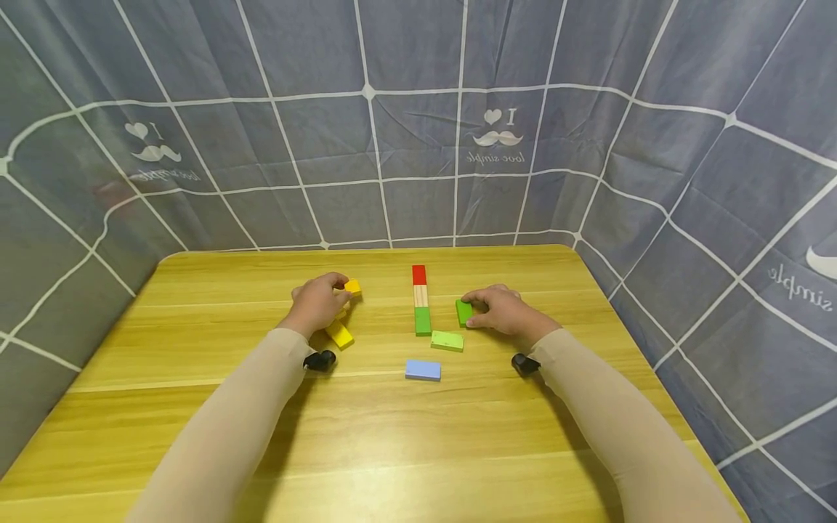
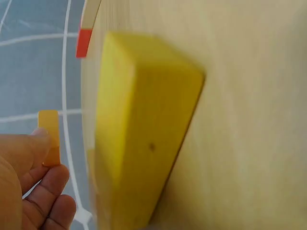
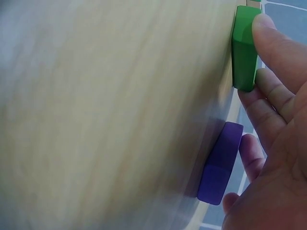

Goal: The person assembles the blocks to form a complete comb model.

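Note:
My left hand point(image 1: 317, 303) pinches an orange-yellow block point(image 2: 48, 125) between thumb and fingers, at the left of the tabletop. Below that hand lies a yellow block point(image 1: 340, 335), large and close in the left wrist view. Another yellow piece is partly covered by the hand. On the right, my right hand point(image 1: 505, 311) has thumb and fingers on a green block point(image 3: 245, 50), gripping it by its edges at the table surface. A purple block point(image 3: 220, 163) lies beside the lower fingers in the right wrist view; the hand hides it from the head view.
Between the hands, a red block point(image 1: 419, 274), a plain wood block point(image 1: 421, 296) and a green block point(image 1: 423, 321) form a straight line. A light green block point(image 1: 447, 341) and a blue block point(image 1: 423, 370) lie nearer me. A grey curtain point(image 1: 418, 145) surrounds the wooden table point(image 1: 392, 450).

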`<state>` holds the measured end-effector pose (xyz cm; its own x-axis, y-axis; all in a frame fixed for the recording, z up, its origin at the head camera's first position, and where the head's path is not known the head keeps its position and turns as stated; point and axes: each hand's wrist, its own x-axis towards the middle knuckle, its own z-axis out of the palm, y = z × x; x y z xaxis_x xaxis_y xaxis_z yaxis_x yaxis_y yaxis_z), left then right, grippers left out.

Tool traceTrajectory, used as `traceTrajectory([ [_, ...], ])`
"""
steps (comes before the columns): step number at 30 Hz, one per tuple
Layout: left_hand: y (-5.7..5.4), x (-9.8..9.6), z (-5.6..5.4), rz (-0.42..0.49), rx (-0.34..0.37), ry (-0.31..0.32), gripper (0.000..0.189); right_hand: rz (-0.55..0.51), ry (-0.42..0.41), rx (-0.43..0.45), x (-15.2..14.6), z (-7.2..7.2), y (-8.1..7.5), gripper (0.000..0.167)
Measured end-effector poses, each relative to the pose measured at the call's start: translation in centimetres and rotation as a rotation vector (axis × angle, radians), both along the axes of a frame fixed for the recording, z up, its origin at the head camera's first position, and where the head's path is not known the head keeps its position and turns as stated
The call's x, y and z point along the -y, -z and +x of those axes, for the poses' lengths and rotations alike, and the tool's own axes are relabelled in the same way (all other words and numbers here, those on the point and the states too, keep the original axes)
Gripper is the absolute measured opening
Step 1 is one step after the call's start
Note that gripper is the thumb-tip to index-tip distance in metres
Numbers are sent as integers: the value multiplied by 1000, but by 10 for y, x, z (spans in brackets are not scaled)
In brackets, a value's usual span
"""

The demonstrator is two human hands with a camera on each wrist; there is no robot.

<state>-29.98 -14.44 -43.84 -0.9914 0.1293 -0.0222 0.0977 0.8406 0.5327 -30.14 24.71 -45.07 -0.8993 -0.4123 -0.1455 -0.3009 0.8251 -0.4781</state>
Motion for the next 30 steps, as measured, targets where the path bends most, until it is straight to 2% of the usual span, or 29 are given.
traceTrajectory([
  [13,-6,-25,25,-15,-37,171,39,-2,-3,-3,-2,-2,2,58],
  [19,-7,-36,34,-4,-31,210,36,1,0,-3,-2,-2,2,58],
  [30,1,-44,42,-25,-42,252,34,13,0,-7,0,-2,1,58],
])
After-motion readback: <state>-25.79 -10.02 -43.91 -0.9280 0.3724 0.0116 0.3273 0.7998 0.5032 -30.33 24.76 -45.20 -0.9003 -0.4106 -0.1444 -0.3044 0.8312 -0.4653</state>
